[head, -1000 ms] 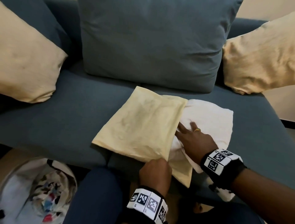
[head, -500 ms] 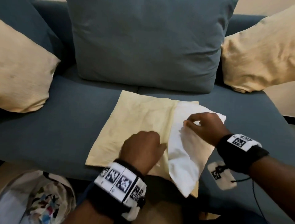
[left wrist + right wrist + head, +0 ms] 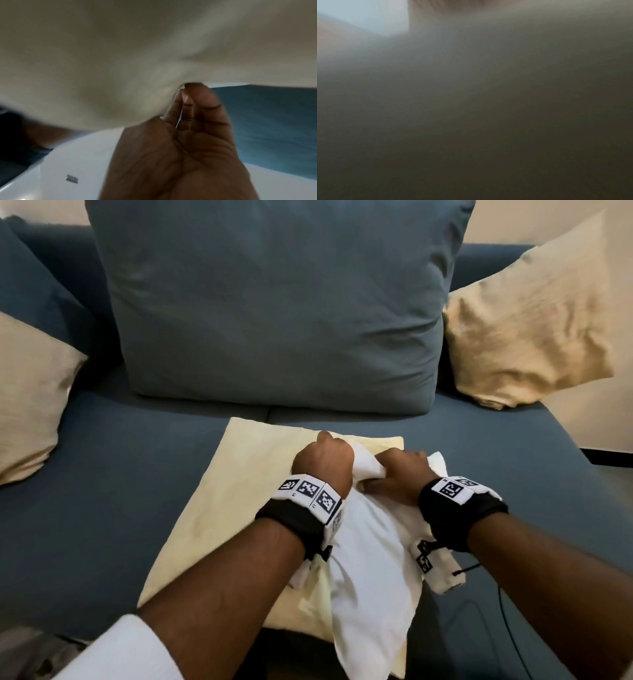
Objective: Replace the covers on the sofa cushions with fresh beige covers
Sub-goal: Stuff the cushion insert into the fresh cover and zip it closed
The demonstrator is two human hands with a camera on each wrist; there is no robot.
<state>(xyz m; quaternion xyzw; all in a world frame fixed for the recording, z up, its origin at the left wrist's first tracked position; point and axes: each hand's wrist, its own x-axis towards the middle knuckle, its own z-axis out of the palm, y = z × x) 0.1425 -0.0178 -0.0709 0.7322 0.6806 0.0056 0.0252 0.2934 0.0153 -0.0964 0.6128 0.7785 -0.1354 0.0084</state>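
A flat beige cover (image 3: 239,501) lies on the blue sofa seat (image 3: 102,491) with a white cushion insert (image 3: 373,570) partly inside its right-hand opening. My left hand (image 3: 323,460) is a fist at the far edge of that opening. In the left wrist view its fingertips (image 3: 192,94) pinch the beige cover (image 3: 120,54). My right hand (image 3: 397,474) is just to the right, its fingers curled round a bunched corner of the white insert. The right wrist view is blurred, with fabric close against the lens.
A large blue back cushion (image 3: 274,302) stands behind the work. Beige-covered cushions lean at the left (image 3: 30,398) and right (image 3: 527,326). A thin black cable (image 3: 507,611) trails over the seat near my right wrist.
Both hands have moved to the far end of the cover's opening. The left went from resting on the cover to pinching its edge. The right now grips a bunched insert corner.
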